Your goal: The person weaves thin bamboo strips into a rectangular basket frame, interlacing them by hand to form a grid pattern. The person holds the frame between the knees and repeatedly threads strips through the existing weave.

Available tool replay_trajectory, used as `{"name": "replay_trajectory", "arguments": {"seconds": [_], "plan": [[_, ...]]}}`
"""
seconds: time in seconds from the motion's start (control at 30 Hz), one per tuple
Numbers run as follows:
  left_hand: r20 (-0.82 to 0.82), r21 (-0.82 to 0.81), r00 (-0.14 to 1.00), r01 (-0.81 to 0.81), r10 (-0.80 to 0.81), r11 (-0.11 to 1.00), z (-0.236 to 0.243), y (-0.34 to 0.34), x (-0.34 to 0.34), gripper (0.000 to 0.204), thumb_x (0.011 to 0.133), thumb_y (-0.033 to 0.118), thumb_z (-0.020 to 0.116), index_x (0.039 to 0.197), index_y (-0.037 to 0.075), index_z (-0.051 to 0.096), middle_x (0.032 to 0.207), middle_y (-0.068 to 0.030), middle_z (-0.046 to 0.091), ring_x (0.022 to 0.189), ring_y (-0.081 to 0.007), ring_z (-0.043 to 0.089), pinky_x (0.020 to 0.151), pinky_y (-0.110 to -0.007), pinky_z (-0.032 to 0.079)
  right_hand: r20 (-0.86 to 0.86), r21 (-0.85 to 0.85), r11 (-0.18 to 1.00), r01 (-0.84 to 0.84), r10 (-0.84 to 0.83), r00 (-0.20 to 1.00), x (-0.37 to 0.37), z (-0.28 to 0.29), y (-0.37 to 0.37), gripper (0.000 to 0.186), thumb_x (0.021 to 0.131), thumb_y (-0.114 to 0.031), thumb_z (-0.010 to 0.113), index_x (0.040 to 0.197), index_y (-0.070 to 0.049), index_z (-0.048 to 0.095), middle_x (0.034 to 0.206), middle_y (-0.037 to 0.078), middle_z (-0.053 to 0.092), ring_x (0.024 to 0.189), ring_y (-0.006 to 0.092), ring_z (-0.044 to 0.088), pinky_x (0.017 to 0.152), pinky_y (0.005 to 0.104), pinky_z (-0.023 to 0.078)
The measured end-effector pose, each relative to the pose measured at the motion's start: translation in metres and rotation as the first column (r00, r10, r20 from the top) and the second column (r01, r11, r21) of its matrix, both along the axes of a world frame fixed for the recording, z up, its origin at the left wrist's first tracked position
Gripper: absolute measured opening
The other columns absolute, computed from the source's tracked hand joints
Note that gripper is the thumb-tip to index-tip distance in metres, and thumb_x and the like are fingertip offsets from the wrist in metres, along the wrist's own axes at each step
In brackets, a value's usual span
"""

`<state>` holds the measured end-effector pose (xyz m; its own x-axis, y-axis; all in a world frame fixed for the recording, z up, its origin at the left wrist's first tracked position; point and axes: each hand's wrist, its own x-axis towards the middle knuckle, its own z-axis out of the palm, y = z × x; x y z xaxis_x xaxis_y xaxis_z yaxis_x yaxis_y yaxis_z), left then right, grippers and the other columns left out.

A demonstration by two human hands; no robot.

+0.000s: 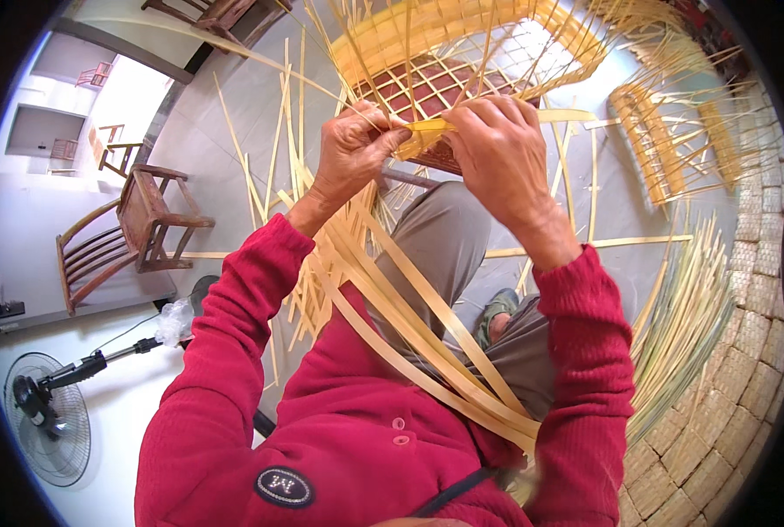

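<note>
A partly woven bamboo basket [366, 54] with an open lattice base and loose upright strips lies in front of me on a reddish-brown surface. At its near edge, my left hand [352, 145] pinches a flat yellow bamboo strip [425, 130] between thumb and fingers. My right hand [502, 145] grips the same strip a little to the right, its fingers curled over and partly hiding it. The strip's end sticks out past the right hand. Long pale bamboo strips [401, 316] lie across my lap and under my arms.
Loose strips are scattered over the grey floor. More partly woven pieces [647, 145] lie at the right, above a bundle of thin strips [686, 325]. Stacked straw-coloured blocks [748, 351] line the right edge. A wooden chair [151, 215] and a fan [48, 413] are at the left.
</note>
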<state>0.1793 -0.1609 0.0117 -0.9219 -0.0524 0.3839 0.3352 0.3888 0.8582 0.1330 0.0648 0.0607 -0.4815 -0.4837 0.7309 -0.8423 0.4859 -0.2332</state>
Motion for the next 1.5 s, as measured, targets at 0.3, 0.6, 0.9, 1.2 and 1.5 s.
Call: {"name": "replay_trajectory", "arguments": {"seconds": [0.3,0.6,0.9,1.2,1.5], "plan": [[-0.216,-0.114,0.976,-0.041,0.016,0.993,0.003,0.037,-0.019,0.010,0.081,0.004,0.083,0.087,0.001,0.075,0.078,-0.0056,0.066,0.070,-0.0140,0.062,0.063,-0.028,0.049,0.561,-0.705,0.365,0.608,0.812,0.162,-0.011,-0.049,0.030,0.024,0.105,-0.010,0.047,0.127,-0.007,0.054,0.110,0.013,0.071,0.099,0.0232,0.070,0.085,0.0354,0.058],[-0.209,0.023,0.975,-0.068,0.071,0.997,-0.004,0.046,-0.018,0.011,0.084,0.004,0.081,0.092,0.001,0.075,0.084,-0.0046,0.067,0.078,-0.0140,0.063,0.070,-0.028,0.051,0.321,-0.855,0.279,0.437,0.947,0.025,-0.026,-0.031,0.043,0.025,0.102,-0.021,0.064,0.119,-0.003,0.066,0.097,0.007,0.074,0.083,0.0129,0.069,0.071,0.0271,0.059],[-0.260,0.043,0.960,-0.092,0.101,0.995,-0.010,0.045,-0.019,0.014,0.083,0.007,0.083,0.092,0.002,0.075,0.081,-0.0047,0.067,0.072,-0.0126,0.061,0.063,-0.028,0.049,0.697,-0.579,0.804,-0.132,0.573,0.431,-0.003,0.005,0.017,0.040,0.094,-0.020,0.074,0.129,-0.005,0.064,0.118,0.007,0.059,0.099,0.0128,0.056,0.084,0.0260,0.049],[-0.249,0.136,0.961,-0.091,0.123,0.986,-0.024,0.049,-0.023,0.012,0.084,0.005,0.081,0.094,0.002,0.075,0.083,-0.0043,0.067,0.075,-0.0129,0.062,0.065,-0.028,0.049,0.612,-0.691,0.677,0.254,0.361,0.703,0.006,-0.003,0.015,0.023,0.101,-0.010,0.052,0.120,-0.001,0.060,0.105,0.007,0.063,0.093,0.0112,0.056,0.081,0.0257,0.049],[-0.279,0.122,0.951,-0.106,0.137,0.987,-0.020,0.054,-0.022,0.011,0.087,0.008,0.080,0.092,0.003,0.072,0.084,-0.0035,0.065,0.076,-0.0127,0.062,0.066,-0.028,0.049,0.601,-0.795,0.465,0.389,0.511,0.615,-0.008,0.000,0.034,0.010,0.100,-0.009,0.056,0.109,-0.007,0.054,0.099,0.007,0.063,0.078,0.0115,0.061,0.071,0.0266,0.053]]}}
